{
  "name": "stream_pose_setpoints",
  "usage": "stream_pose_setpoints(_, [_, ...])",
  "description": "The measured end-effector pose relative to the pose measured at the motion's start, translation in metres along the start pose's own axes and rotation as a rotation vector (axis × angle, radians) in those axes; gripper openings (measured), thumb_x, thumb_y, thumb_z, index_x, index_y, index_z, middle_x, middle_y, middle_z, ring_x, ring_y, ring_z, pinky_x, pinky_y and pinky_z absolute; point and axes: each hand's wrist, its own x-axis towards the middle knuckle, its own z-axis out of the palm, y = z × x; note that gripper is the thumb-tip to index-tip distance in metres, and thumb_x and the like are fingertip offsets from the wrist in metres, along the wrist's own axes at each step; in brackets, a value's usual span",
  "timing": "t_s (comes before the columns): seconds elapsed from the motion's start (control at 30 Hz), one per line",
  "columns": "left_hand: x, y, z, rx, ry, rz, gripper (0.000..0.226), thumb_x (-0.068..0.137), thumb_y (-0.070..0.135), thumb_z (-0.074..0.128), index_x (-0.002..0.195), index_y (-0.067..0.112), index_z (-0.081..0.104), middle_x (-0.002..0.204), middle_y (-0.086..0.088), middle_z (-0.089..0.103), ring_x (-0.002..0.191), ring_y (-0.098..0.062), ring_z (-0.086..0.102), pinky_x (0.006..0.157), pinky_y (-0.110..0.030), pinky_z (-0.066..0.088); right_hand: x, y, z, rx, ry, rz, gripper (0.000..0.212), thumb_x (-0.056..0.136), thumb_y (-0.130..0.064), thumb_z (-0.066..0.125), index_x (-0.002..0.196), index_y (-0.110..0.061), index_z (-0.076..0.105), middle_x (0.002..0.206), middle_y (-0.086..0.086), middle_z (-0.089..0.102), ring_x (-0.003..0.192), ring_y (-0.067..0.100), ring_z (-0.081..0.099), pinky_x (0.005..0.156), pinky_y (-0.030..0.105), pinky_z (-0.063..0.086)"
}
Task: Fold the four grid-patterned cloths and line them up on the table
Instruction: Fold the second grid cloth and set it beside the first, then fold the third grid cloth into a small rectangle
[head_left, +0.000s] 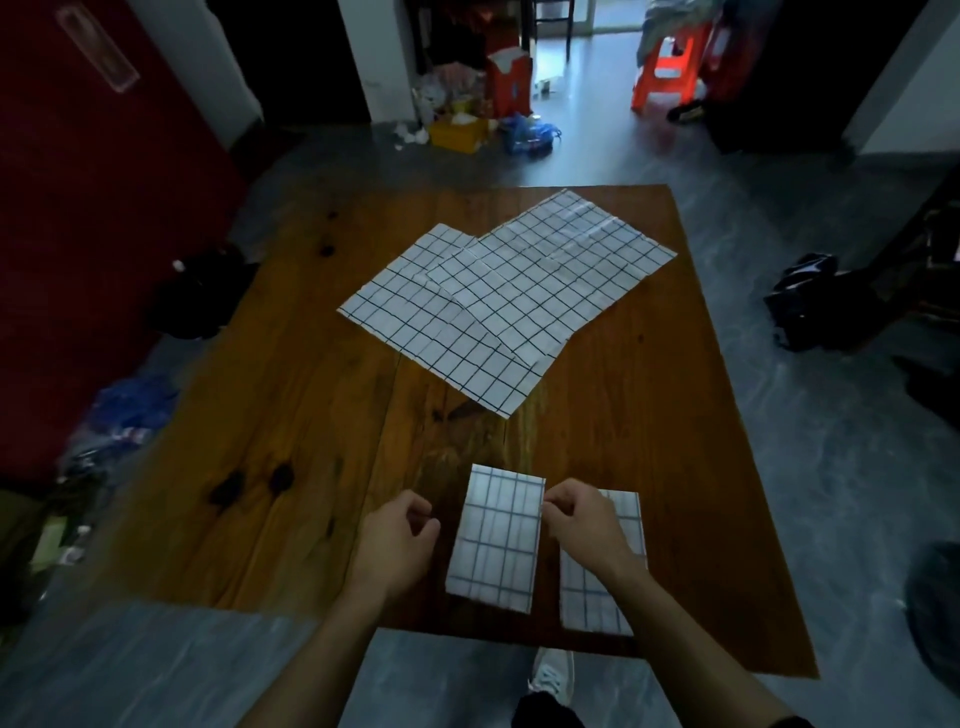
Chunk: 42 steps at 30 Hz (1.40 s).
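Head view: two of the four grid-patterned cloths lie folded into narrow rectangles side by side at the near edge of the wooden tabletop (291, 415), marking what looks like the halfway point of the job. The left folded cloth (493, 540) lies in full view between the hands; the right folded cloth (597, 597) sits just beside it, partly covered by the right hand (584, 525). That hand hovers with its fingers loosely curled near the left folded cloth's upper right edge; whether they touch it cannot be told. The left hand (397, 545) hangs just left of the same cloth, fingers loosely curled and holding nothing. Well apart, toward the far side of the tabletop, the two remaining cloths lie spread flat and overlapping: the left flat cloth (410, 317) is partly under the right flat cloth (550, 270). Both appear still to need folding and lining up beside the finished pair.
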Motion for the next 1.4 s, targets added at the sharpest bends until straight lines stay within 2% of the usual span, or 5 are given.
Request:
stream_pose_setpoints(0.23, [-0.028,-0.04,-0.063,-0.027,0.07,0.048,0.009,0.092,0.027,0.065,0.1,0.03,0.062,0.093,0.015,0.063,0.085,0.001,0.059,0.068,-0.017,0.049,-0.026,-0.042,0.041,-0.009,-0.043,-0.12,0.012,0.094,-0.02,0.062,0.106,-0.022,0.06,0.094,-0.004,0.065,0.074,0.011,0.064,0.058,0.017,0.045])
stream_pose_setpoints(0.53, [-0.084,-0.16,-0.179,-0.006,0.07,0.208,0.017,0.092,0.034,0.064,0.109,0.031,0.058,0.101,0.015,0.061,0.093,-0.002,0.059,0.077,-0.022,0.049,-0.11,-0.127,0.147,-0.23,-0.018,-0.293,0.017,0.094,-0.029,0.062,0.111,-0.028,0.057,0.1,-0.011,0.061,0.09,0.001,0.059,0.073,0.015,0.047])
stream_pose_setpoints(0.9, [-0.137,-0.295,-0.306,-0.038,0.436,0.244,0.035,0.092,0.035,0.064,0.123,0.021,0.06,0.119,0.003,0.062,0.109,-0.015,0.058,0.093,-0.032,0.048,-0.141,-0.285,0.28,-0.488,-0.179,-0.568,0.026,0.093,-0.037,0.061,0.118,-0.034,0.055,0.115,-0.013,0.055,0.106,0.004,0.054,0.094,0.024,0.047])
stream_pose_setpoints(1.13, [-0.112,-0.346,-0.362,-0.022,0.515,0.186,0.034,0.088,0.031,0.069,0.119,0.017,0.063,0.116,-0.003,0.064,0.107,-0.02,0.059,0.091,-0.031,0.044,-0.108,-0.346,0.363,-0.493,-0.272,-0.602,0.037,0.094,-0.039,0.06,0.129,-0.031,0.051,0.124,-0.013,0.051,0.114,0.005,0.051,0.096,0.026,0.047])
stream_pose_setpoints(1.4, [-0.02,-0.384,-0.427,0.012,0.466,0.227,0.026,0.086,0.022,0.073,0.111,0.017,0.067,0.104,0.003,0.062,0.095,-0.016,0.061,0.083,-0.031,0.049,-0.031,-0.397,0.448,-0.396,-0.153,-0.627,0.039,0.096,-0.035,0.058,0.131,-0.019,0.052,0.123,0.001,0.054,0.108,0.014,0.054,0.09,0.019,0.037])
